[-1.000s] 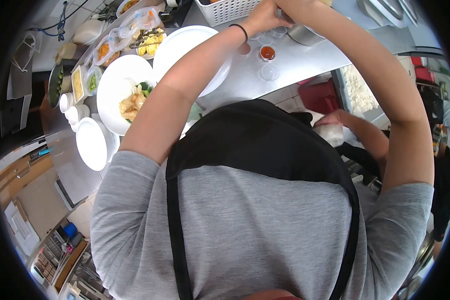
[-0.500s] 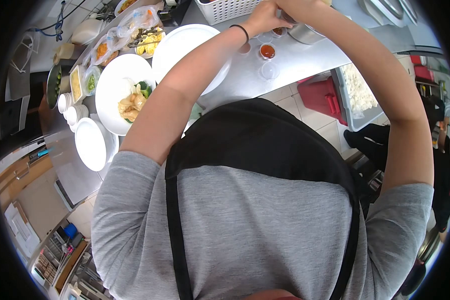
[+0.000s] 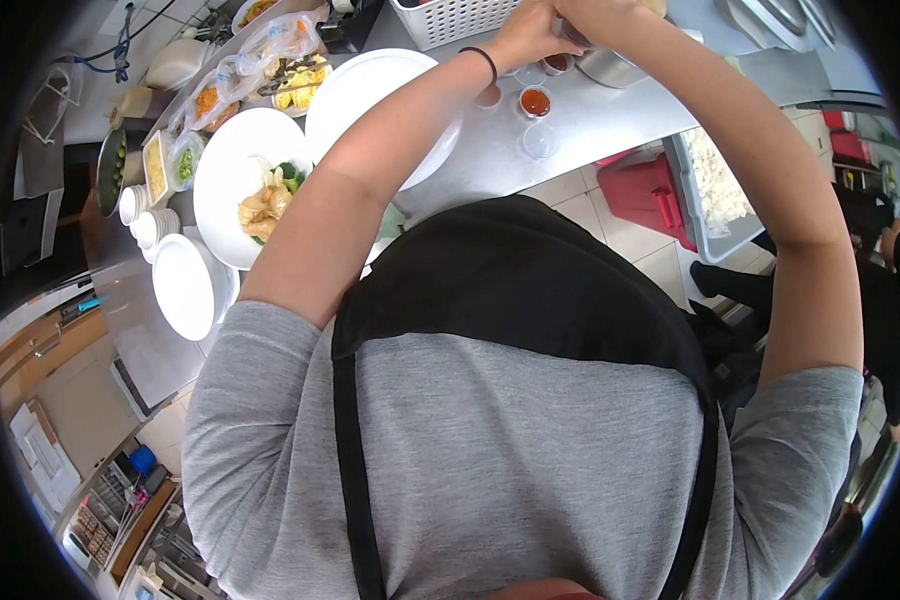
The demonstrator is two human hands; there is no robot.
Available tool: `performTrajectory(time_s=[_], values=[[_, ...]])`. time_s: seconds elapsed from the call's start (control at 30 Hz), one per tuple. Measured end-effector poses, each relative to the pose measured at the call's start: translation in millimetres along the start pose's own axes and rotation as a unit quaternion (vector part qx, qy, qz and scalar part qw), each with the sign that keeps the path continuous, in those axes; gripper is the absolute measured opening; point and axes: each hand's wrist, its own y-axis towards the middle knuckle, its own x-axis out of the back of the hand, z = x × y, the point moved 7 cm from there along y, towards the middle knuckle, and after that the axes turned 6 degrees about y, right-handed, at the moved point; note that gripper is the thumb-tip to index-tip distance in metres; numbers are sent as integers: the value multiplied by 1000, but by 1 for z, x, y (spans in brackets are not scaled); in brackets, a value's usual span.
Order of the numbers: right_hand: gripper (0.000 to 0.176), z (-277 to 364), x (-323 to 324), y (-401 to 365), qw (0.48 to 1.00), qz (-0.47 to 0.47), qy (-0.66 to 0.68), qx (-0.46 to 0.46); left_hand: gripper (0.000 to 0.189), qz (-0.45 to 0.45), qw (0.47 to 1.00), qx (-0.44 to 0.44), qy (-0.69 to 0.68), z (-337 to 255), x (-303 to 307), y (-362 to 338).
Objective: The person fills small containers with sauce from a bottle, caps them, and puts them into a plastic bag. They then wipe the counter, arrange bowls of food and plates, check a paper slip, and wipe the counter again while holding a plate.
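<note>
Now, nearest you, both forearms run up from the black apron (image 3: 510, 290) to the steel counter (image 3: 610, 125), much as a second ago, though the co-worker's hand by the rice tray (image 3: 715, 180) has gone. Past the empty cup (image 3: 540, 142) and the red sauce cup (image 3: 535, 102), the small cup (image 3: 557, 63) under your hands, clear before, now shows dark sauce. Your left hand (image 3: 525, 35) hovers beside it, fingers curled closed, anything pinched hidden. Your right hand (image 3: 585, 12), above the metal pot (image 3: 610, 68), is cut off by the frame edge, so I cannot tell its grip.
</note>
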Motion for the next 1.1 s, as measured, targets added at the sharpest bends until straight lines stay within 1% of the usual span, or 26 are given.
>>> performTrajectory(time_s=[0.03,0.07,0.1,0.13,0.17,0.2,0.23,0.27,0.3,0.37,0.43,0.5,0.53,0.57,0.6,0.73,0.77,0.8,0.83,0.9,0.93,0.97,1.0,1.03,1.07,1.1], values=[[28,0,5,2,988,-151,-43,-11,55,0,1000,-1,1,0,0,0],[28,1,10,-1,951,-298,-84,-22,60,0,1000,5,-13,1,0,0],[28,3,16,-10,951,-298,-84,-23,64,-1,1000,10,-27,1,-1,0],[28,3,12,-17,987,-161,-5,-25,64,0,1000,9,-27,2,-1,1],[27,6,0,-25,997,-20,75,-27,68,-10,999,-43,33,-5,0,1],[27,9,-1,-29,997,-20,75,-27,73,-19,991,-94,92,-13,1,0],[25,6,-3,-33,993,-40,87,-63,73,-19,991,-94,93,-14,2,0],[22,3,-8,-37,988,-59,99,-100,74,18,994,-70,79,-11,-2,2],[22,2,-23,-36,988,-59,99,-101,75,55,995,-46,65,-9,-6,2],[29,-12,-43,-34,959,-152,173,-167,76,59,994,-55,69,-5,-13,5],[28,-11,-45,-47,948,-152,202,-195,76,64,993,-63,74,-4,-16,6],[27,-9,-47,-59,935,-152,231,-222,75,111,993,-13,-30,3,-19,6],[34,-8,-54,-63,918,-127,286,-241,75,112,993,-14,-28,2,-17,5],[40,-7,-62,-65,898,-102,340,-260,73,113,990,-68,46,-5,-15,4],[40,-4,-68,-65,897,-103,341,-260,72,113,979,-121,119,-11,-15,2],[41,8,-108,-73,820,-172,455,-302,61,74,987,-122,75,-14,-3,-1],[45,11,-119,-76,788,-195,488,-320,51,48,987,-109,109,-9,9,3],[45,18,-132,-74,788,-195,489,-320,42,21,985,-96,143,-6,19,6],[48,23,-142,-74,751,-248,528,-311,42,21,985,-95,144,-8,24,6],[56,35,-161,-75,680,-316,585,-308,26,2,978,119,171,16,39,8],[56,42,-166,-73,681,-318,585,-305,26,-1,978,119,173,19,37,11],[58,46,-172,-73,648,-342,602,-316,26,94,941,140,294,29,24,11],[59,48,-175,-75,614,-365,620,-326,26,188,880,160,407,47,10,7],[60,51,-174,-77,592,-368,638,-327,41,145,856,89,488,75,-3,14],[60,52,-171,-77,591,-370,640,-324,41,143,854,90,491,73,-5,15],[60,54,-171,-78,570,-371,657,-326,31,156,850,53,500,64,-12,12]])
